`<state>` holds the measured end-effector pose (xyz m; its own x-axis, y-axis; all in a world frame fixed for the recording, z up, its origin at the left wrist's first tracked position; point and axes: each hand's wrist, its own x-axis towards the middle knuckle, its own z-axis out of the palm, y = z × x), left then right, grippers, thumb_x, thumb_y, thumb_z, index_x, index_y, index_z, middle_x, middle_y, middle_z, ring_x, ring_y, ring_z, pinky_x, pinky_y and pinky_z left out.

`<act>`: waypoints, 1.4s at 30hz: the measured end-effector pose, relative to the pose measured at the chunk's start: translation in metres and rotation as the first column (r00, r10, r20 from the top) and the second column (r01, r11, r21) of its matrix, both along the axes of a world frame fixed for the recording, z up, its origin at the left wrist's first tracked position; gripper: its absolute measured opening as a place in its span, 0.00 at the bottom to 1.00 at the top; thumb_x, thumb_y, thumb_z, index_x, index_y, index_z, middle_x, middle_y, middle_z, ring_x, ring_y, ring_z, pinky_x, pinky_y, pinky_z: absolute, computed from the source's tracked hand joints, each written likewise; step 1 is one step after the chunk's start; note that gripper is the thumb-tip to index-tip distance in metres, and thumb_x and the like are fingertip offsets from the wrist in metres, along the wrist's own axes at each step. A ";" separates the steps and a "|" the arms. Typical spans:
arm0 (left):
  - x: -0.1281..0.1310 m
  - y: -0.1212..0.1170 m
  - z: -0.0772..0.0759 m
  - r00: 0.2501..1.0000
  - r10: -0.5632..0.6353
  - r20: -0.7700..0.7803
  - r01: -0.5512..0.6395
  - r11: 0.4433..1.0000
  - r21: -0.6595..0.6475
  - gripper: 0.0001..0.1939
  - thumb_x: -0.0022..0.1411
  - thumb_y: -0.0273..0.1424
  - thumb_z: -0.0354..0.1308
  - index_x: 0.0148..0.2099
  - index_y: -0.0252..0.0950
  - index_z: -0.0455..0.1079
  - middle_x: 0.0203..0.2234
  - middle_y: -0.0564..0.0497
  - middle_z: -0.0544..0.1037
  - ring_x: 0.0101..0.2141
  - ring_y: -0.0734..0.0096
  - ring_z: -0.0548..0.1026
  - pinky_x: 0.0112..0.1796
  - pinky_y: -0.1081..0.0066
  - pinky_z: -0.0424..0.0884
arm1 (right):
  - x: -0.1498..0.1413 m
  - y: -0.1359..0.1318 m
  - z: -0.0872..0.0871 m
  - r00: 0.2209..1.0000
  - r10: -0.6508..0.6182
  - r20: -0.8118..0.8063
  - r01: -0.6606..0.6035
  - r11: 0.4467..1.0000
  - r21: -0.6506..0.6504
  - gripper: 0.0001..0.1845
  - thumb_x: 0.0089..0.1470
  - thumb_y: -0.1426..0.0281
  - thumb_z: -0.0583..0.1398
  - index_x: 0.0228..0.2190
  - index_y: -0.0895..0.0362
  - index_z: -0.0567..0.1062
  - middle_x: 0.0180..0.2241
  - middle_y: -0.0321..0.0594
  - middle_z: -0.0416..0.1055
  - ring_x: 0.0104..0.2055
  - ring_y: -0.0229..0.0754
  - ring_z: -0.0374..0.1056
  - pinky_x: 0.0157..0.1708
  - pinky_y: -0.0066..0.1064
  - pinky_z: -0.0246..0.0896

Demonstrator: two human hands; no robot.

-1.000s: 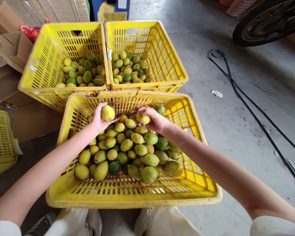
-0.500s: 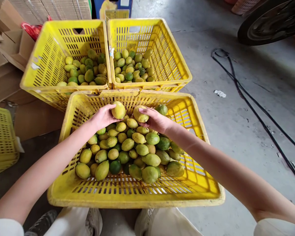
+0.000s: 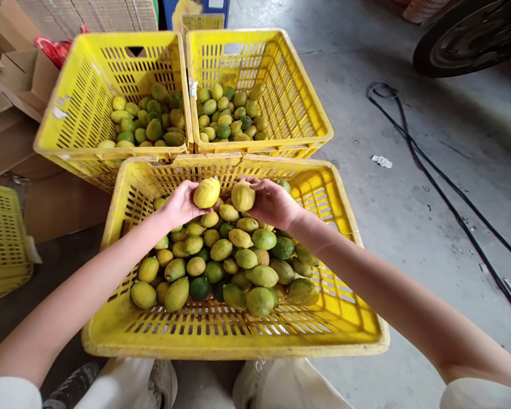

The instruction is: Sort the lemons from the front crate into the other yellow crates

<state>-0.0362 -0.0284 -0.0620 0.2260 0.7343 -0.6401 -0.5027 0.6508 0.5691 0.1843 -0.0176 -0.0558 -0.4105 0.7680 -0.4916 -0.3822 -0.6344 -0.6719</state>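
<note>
1. Grasping the left lemon [image 3: 206, 193], the left hand [image 3: 182, 204] is at the centre of the frame, slightly left, its fingers curled round the fruit's left side and underside.
2. The right hand [image 3: 276, 205] grips the right lemon [image 3: 243, 196] just right of the frame's middle, with the fingers at its far and right sides. A narrow open gap parts the two lemons.
3. Both hands are inside the outline of the front crate [image 3: 238, 346], close to its far edge, with the loose lemons [image 3: 221, 250] heaped below them and toward the bottom of the frame.
4. The near rim runs across the lower part of the frame; a bare strip of slatted plastic lies between it and the heap.
5. Along the top, the back left crate [image 3: 111, 151] and back right crate [image 3: 264, 147] stand side by side beyond the far rim, each partly filled, leaving little room there.
6. Open floor [image 3: 344, 170] spreads over the right side, crossed by a black cable [image 3: 451, 204]; cardboard [image 3: 21, 74] crowds the upper left.
</note>
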 end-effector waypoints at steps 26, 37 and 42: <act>0.002 -0.004 0.007 0.993 0.101 0.062 -0.102 0.995 0.020 0.12 0.68 0.30 0.47 0.44 0.34 0.71 0.33 0.44 0.81 0.32 0.63 0.82 0.33 0.65 0.81 | -0.003 0.005 0.001 0.993 -0.075 0.096 0.074 0.997 0.011 0.20 0.49 0.56 0.69 0.32 0.52 0.66 0.26 0.37 0.71 0.26 0.42 0.69 0.19 0.28 0.63; 0.001 -0.002 -0.005 0.991 0.132 0.010 -0.132 0.985 0.112 0.08 0.64 0.33 0.61 0.44 0.35 0.73 0.32 0.49 0.78 0.29 0.70 0.78 0.27 0.75 0.74 | -0.007 0.001 0.008 0.958 0.092 0.271 -0.049 0.986 -0.159 0.09 0.48 0.73 0.69 0.31 0.54 0.73 0.30 0.40 0.75 0.30 0.43 0.70 0.27 0.34 0.73; 0.003 -0.002 0.002 0.990 0.141 0.028 -0.142 0.989 0.029 0.13 0.67 0.30 0.47 0.43 0.34 0.73 0.34 0.45 0.81 0.38 0.61 0.82 0.38 0.66 0.80 | 0.001 0.009 0.026 0.971 0.137 0.195 -0.124 0.989 -0.078 0.10 0.46 0.78 0.64 0.34 0.56 0.75 0.32 0.39 0.76 0.33 0.42 0.71 0.30 0.31 0.73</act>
